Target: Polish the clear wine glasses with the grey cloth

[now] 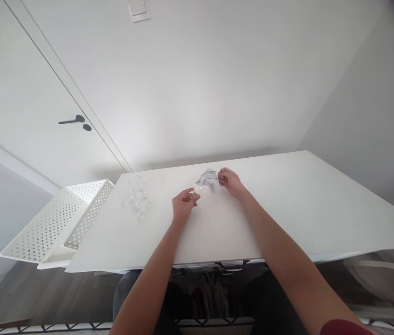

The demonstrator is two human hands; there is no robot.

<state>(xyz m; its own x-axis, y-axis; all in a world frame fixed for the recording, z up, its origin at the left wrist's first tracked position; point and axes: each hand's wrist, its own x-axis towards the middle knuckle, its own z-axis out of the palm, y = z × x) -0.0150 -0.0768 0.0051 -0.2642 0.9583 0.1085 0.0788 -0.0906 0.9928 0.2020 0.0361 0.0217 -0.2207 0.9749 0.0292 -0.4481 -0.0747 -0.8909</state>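
Near the middle of the white table [280,204] stands a clear vessel [209,179], see-through and pale, with a spout-like point on its left side; it looks like a glass teapot. At its right side, the fingers of my right hand [230,182] are curled closed against it, where a handle would sit. My left hand [183,204] is at the vessel's lower left, thumb and fingertips brought together in a pinch. Whatever lies between those fingertips is too small and see-through to name.
On the table's left part stand several clear glass cups [139,187] of different sizes, close together. A white perforated rack [48,225] adjoins the table's left end. Behind are a wall and a door with a dark handle [74,120]. A round-edged piece of furniture [385,284] is at lower right.
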